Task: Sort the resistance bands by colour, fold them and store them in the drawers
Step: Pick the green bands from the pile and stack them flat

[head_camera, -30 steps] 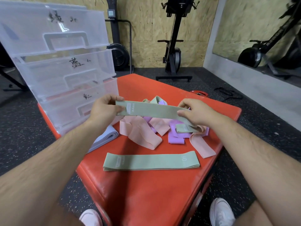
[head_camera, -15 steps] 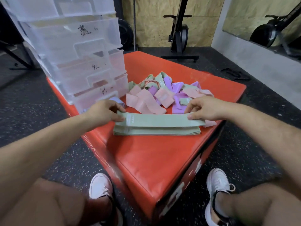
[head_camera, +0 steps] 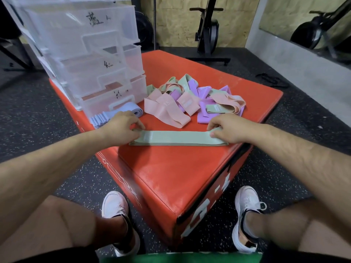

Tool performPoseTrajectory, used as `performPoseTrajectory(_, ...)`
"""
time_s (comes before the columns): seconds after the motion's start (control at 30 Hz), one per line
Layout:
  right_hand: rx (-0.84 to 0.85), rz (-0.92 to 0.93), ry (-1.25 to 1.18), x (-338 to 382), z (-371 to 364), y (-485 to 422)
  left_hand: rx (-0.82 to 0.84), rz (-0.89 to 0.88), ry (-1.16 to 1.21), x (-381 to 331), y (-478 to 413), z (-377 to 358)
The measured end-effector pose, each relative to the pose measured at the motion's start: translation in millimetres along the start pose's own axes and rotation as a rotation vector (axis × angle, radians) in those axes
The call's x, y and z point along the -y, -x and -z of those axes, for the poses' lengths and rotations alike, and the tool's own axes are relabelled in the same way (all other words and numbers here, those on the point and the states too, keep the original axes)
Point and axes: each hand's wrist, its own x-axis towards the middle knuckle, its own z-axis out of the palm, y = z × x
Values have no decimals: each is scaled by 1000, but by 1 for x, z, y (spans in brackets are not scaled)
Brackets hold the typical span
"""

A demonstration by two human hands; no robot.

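A flat stack of green bands (head_camera: 178, 138) lies across the red padded box (head_camera: 171, 173). My left hand (head_camera: 121, 124) pinches the left end of the top green band. Its right end is held down by my right hand (head_camera: 226, 128). Behind them sits a mixed pile of pink bands (head_camera: 165, 111), purple bands (head_camera: 204, 114) and green ones. A stack of light blue bands (head_camera: 106, 116) rests in front of the clear plastic drawer unit (head_camera: 91, 59) at the box's back left. All drawers look pushed in.
The box's front corner and edges drop to a black speckled gym floor (head_camera: 284, 168). My white shoes (head_camera: 115, 205) stand on either side of that corner. Exercise machines (head_camera: 207, 29) and a wall mirror (head_camera: 303, 21) stand behind.
My hands lowered the green band from above the pile onto the green band lying on the box, and now press its ends flat. The view tilted downward.
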Motion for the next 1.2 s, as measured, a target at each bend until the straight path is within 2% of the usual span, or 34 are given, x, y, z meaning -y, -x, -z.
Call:
performPoseTrajectory(0.1, -20, 67, 95, -3, 4, 1, 60, -80, 30, -9, 2, -1)
performPoseTrajectory(0.27, 146, 114, 144, -6, 8, 3, 171, -278, 101, -32, -2, -19)
performPoseTrajectory(0.43, 115, 157, 115, -10, 8, 4, 149, -338, 93, -36, -13, -27)
performPoseTrajectory(0.63, 131, 144, 97, -11, 8, 3, 194, -315, 36, -37, -18, -23)
performPoseTrajectory(0.7, 87, 120, 26, -11, 14, 2, 187, -303, 16, -45, -24, -22)
performPoseTrajectory(0.87, -176, -22, 13, -24, 33, -20, 107, -310, 41, -79, -62, -23)
performPoseTrajectory(1.07, -186, -91, 85, -43, 28, -54, 29, -350, 16, -117, -117, -39)
performPoseTrajectory(1.2, -161, -75, 193, -48, 24, -74, 83, -320, -38, -125, -141, -49)
